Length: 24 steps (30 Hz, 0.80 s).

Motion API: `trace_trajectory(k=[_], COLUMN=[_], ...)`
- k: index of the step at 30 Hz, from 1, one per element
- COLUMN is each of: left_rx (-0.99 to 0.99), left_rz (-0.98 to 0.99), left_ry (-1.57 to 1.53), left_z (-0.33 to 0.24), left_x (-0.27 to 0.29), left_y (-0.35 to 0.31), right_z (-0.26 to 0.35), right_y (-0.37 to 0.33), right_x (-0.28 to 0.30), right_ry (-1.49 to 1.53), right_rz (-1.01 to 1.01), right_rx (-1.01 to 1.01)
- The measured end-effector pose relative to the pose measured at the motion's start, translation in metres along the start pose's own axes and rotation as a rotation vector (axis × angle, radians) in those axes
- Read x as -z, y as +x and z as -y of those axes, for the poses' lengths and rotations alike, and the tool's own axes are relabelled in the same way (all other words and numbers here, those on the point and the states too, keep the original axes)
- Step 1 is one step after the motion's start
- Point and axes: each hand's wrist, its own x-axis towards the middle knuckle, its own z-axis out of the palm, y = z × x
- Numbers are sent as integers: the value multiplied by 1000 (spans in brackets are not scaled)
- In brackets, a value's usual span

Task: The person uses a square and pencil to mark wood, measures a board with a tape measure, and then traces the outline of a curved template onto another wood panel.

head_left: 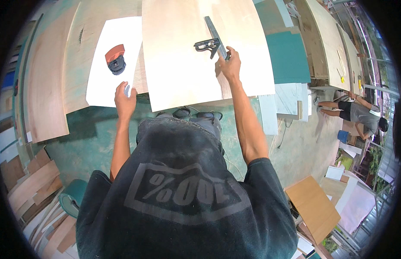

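My right hand (pixel 230 64) is closed around the lower end of a combination square (pixel 214 34). The metal blade slants up and to the left, and its black head lies over the pale wood panel (pixel 179 82). My left hand (pixel 125 100) is over the near edge of a white sheet (pixel 99 84). Its thumb and fingers are apart, and a bluish patch, perhaps a shadow, shows between them. Above that hand, on the same sheet, rests a compact red-and-black tool (pixel 116 60) whose exact kind I cannot make out.
Long plywood boards (pixel 47 86) lie at the left. Green panels (pixel 289 56) and pale strips stand right of the wood panel. Offcuts (pixel 36 185) and a green bin (pixel 73 197) are at lower left. Far right, another person (pixel 360 113) works at a bench. Cables cross the floor.
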Motion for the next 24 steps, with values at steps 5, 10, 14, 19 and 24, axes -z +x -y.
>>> trace_trajectory(k=[5, 10, 14, 19, 24], left_rx=[-30, -33, -1, 30, -248], left_rz=[3, -30, -61, -157, -205], left_ry=[-3, 24, 24, 110, 310], left_z=[7, 16, 29, 46, 21], left_x=[0, 3, 16, 17, 1], left_y=[-6, -7, 3, 37, 99], right_z=[-14, -25, -27, -53, -123], right_y=[7, -41, -127, -228, -312], right_x=[18, 51, 80, 81, 56], right_ry=[141, 369, 761, 689, 308], right_rz=[71, -120, -452, -681, -432], right_rx=[-61, -5, -488, -797, -873])
